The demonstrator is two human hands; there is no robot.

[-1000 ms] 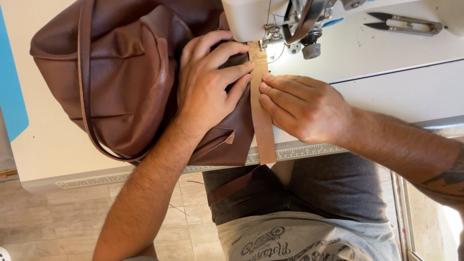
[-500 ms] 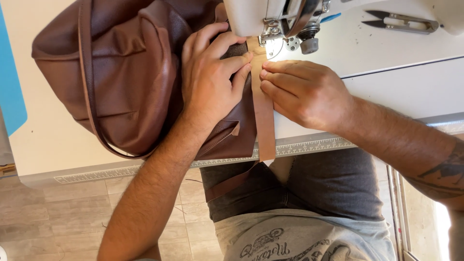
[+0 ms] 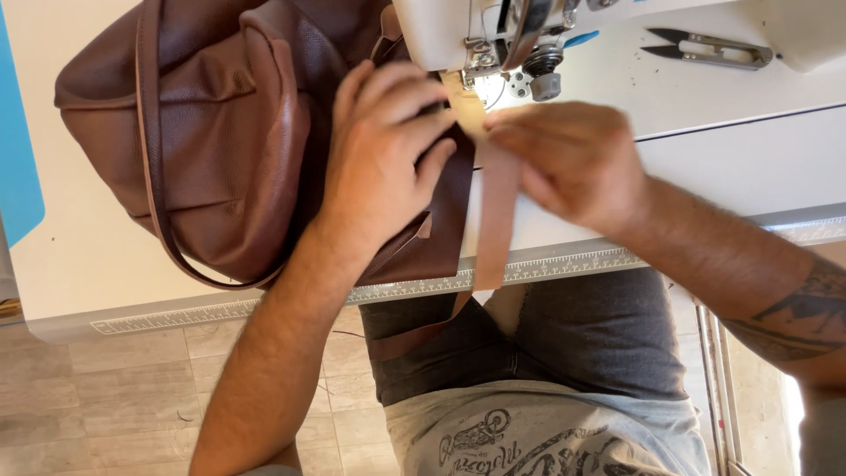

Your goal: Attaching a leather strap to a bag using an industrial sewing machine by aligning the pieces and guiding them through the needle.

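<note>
A brown leather bag (image 3: 220,150) lies on the white sewing table (image 3: 79,264). My left hand (image 3: 383,159) presses flat on the bag's right edge, beside a tan leather strap (image 3: 495,220) that runs from under the sewing machine head (image 3: 476,35) down over the table's front edge. My right hand (image 3: 573,159), blurred, pinches the strap just below the presser foot (image 3: 545,75). The bag's thin strap (image 3: 154,176) loops across its left side.
Metal thread snips (image 3: 705,48) lie on the table at the upper right. A ruler strip (image 3: 564,264) runs along the table's front edge. A blue sheet (image 3: 18,159) sits at the far left. My lap and tiled floor show below.
My view has shifted slightly. My right hand has moved up along the strap toward the presser foot and is now blurred. My left hand stays pressed on the bag.
</note>
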